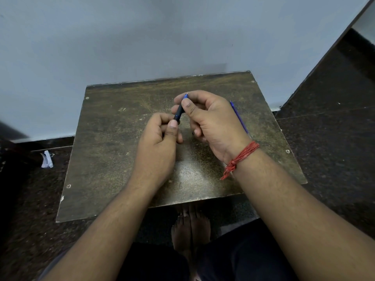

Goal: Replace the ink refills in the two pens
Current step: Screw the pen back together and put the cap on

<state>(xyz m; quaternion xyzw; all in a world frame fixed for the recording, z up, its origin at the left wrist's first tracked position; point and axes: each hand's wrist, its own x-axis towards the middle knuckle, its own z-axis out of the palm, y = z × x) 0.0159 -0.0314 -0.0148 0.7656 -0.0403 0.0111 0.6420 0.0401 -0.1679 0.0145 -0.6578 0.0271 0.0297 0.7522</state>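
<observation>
A dark pen (pixel 178 114) with a blue tip end is held above the middle of the worn brown table (pixel 113 151). My left hand (pixel 160 142) grips its lower barrel, thumb on top. My right hand (pixel 207 118) pinches the upper end near the blue tip between thumb and fingers. A thin blue refill or pen (pixel 239 118) lies on the table just right of my right hand, partly hidden by it. A red thread band circles my right wrist.
The small table stands against a pale blue wall (pixel 142 37). Dark speckled floor surrounds it. A crumpled white scrap (pixel 47 159) lies on the floor at left. My bare feet (pixel 190 228) show under the table's near edge.
</observation>
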